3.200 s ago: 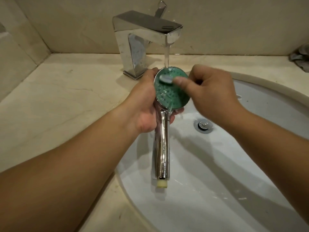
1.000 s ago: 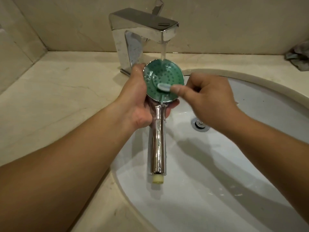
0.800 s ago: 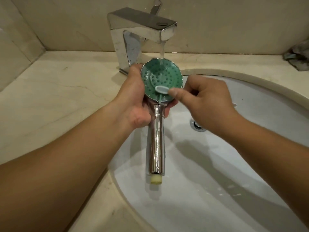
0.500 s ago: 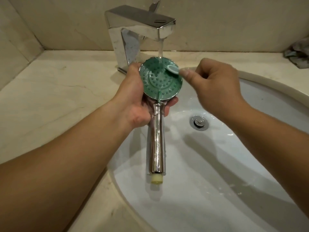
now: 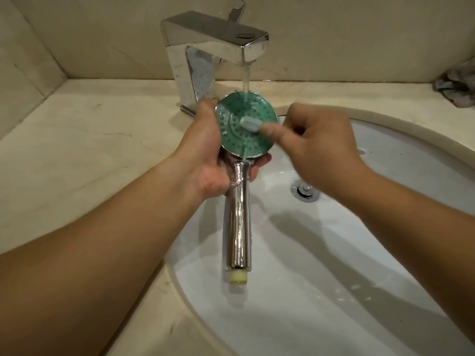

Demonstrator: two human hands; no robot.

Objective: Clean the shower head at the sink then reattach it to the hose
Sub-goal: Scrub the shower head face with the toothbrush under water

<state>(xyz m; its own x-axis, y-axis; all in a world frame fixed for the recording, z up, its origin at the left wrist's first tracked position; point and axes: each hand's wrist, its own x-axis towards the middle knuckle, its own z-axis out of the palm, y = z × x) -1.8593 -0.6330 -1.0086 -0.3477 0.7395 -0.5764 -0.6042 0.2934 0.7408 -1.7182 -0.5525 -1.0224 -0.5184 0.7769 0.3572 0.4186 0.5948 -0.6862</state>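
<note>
A: State the position of the shower head [image 5: 245, 129].

B: It is held over the left part of the white sink [image 5: 334, 265], with the green spray face turned up toward the camera. The chrome handle runs down toward the viewer and ends in a pale yellowish fitting. The threaded end is bare; no hose is attached to it.

A: Left hand [image 5: 208, 155]?

B: It grips the shower head at the neck, where the face meets the handle. The thumb lies along the left rim of the face, and the fingers [image 5: 262, 160] curl round underneath, their tips showing at the lower right of the face.

A: Right hand [image 5: 318, 150]?

B: Clenched round a small brush [image 5: 250, 124]. The pale grey-blue brush head lies on the green face, just right of centre. The handle of the brush is hidden inside the hand.

A: Water supply?

B: The square chrome faucet [image 5: 213, 55] stands on the beige stone tabletop [image 5: 90, 150] behind the sink. A thin stream runs from its spout onto the upper edge of the green face.

A: Other items?

B: The chrome drain [image 5: 304, 191] is partly covered by the right wrist. A crumpled grey cloth [image 5: 457, 83] lies at the far right of the tabletop.

A: Any brand, label or writing?

B: None can be read on any item.
</note>
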